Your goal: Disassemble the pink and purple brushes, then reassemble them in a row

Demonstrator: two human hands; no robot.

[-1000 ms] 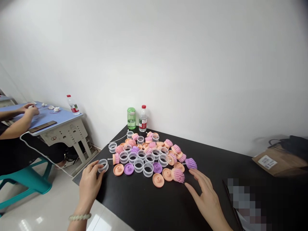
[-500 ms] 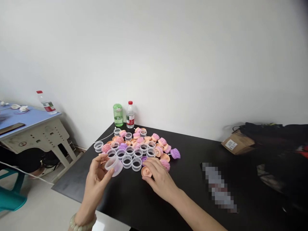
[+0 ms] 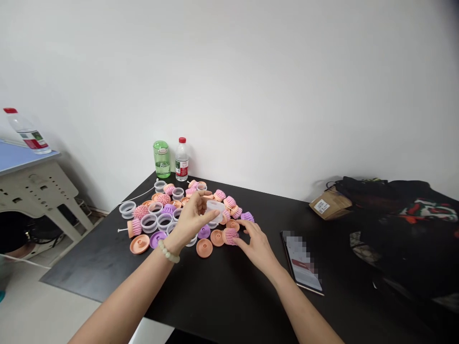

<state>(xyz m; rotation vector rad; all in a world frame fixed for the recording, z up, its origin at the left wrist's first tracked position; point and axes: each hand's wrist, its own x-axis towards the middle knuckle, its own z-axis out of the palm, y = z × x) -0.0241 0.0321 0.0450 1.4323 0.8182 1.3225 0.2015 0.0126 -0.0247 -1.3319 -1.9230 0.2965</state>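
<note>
My left hand [image 3: 191, 215] is closed on a clear plastic ring [image 3: 215, 210], raised over the middle of the pile. To its right, my right hand [image 3: 258, 244] has its thumb and fingers at the right side of a pink bristled brush head [image 3: 230, 236] on the table. Just left of that lie an orange disc [image 3: 204, 248] with a central knob and a purple disc [image 3: 203, 232]. Several clear rings [image 3: 148, 222] stand further left, partly hidden by my left hand. An orange disc [image 3: 139, 244] and a pink brush head with a white stem [image 3: 135, 228] lie at the pile's left edge.
A green bottle [image 3: 161, 160] and a red-capped water bottle [image 3: 181, 160] stand at the back by the wall. On the right of the black table [image 3: 222, 296] lie a phone [image 3: 301, 263], a brown paper bag [image 3: 330, 203] and a dark cloth bag [image 3: 405, 239].
My left hand has carried the clear ring right, over the pile. My right hand has left the orange disc and moved right to the pink brush head. The view has turned right.
</note>
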